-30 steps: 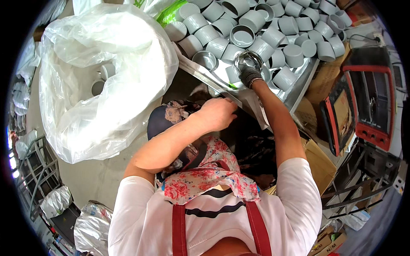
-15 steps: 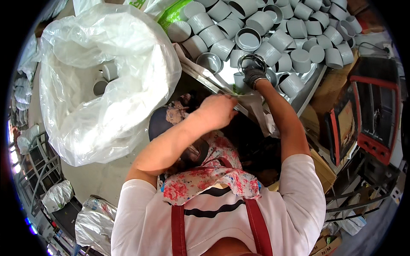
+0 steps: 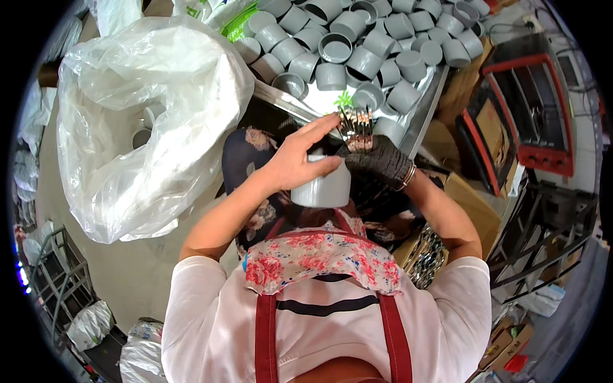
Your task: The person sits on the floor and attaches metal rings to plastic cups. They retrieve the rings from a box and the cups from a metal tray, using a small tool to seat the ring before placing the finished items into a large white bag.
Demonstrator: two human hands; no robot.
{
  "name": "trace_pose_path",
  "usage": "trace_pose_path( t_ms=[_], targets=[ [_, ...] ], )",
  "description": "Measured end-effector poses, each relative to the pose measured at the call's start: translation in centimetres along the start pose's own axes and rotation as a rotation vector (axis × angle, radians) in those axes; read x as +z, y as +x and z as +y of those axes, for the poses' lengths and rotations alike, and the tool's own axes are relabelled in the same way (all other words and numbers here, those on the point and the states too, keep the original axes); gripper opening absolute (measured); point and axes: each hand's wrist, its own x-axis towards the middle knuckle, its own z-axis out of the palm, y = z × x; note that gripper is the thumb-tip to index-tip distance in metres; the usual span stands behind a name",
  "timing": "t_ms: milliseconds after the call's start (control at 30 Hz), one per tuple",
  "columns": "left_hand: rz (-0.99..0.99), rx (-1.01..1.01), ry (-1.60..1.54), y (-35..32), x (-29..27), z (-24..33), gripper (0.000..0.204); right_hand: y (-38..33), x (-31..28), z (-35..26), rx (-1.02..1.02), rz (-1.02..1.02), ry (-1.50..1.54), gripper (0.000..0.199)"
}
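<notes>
My bare left hand [image 3: 305, 156] is in front of my chest, fingers stretched toward a bundle of shiny metal rings [image 3: 357, 127] and thumb apart from them. The thumb lies across the top of a grey round cup [image 3: 321, 188] over my lap. In a dark knitted glove, my right hand [image 3: 383, 163] is closed on the rings, which stand up edge-on from its fingers. The glove also meets the cup's right side; what bears the cup's weight is hidden.
Many grey cups [image 3: 335, 48] are heaped in a metal-edged tray [image 3: 429, 112] ahead. At left stands a large clear plastic bag [image 3: 211, 83] with a few cups inside. A red-and-black oven-like appliance [image 3: 543, 159] is at right. More metal pieces [image 3: 424, 258] lie by my right elbow.
My right hand has drawn back from the cup heap toward my chest with the rings. The grey cup now shows between my hands, and my left hand has opened beside it.
</notes>
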Motion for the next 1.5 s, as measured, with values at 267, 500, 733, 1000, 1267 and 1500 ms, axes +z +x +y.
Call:
trace_pose_path(
  t_ms=[267, 500, 733, 1000, 1267, 1500],
  targets=[
    [-0.036, -0.227, 0.018, -9.4, 3.3, 3.5, 0.073, -7.6, 8.2, -0.6, -0.081, -0.022, -0.112, 0.025],
    [-0.057, -0.258, -0.105, -12.0, 4.3, 4.1, 0.063, -10.1, 10.4, -1.4, -0.080, -0.030, -0.012, 0.029],
    [0.014, -0.365, -0.298, -13.4, 4.9, 4.7, 0.042, -10.8, 11.7, -1.4, -0.022, 0.063, -0.012, 0.030],
    [-0.007, -0.305, -0.383, -15.1, 3.7, 3.9, 0.018, -10.9, 11.8, -1.0, -0.036, 0.034, -0.046, 0.030],
    [0.168, -0.300, -0.417, -17.8, 4.0, 3.0, 0.016, -9.5, 12.2, 0.8, -0.245, -0.041, -0.189, 0.033],
    [0.224, -0.474, -0.597, -18.7, 3.7, 0.6, 0.009, -8.5, 11.7, 1.6, 0.115, -0.339, -0.082, 0.035]
  ],
)
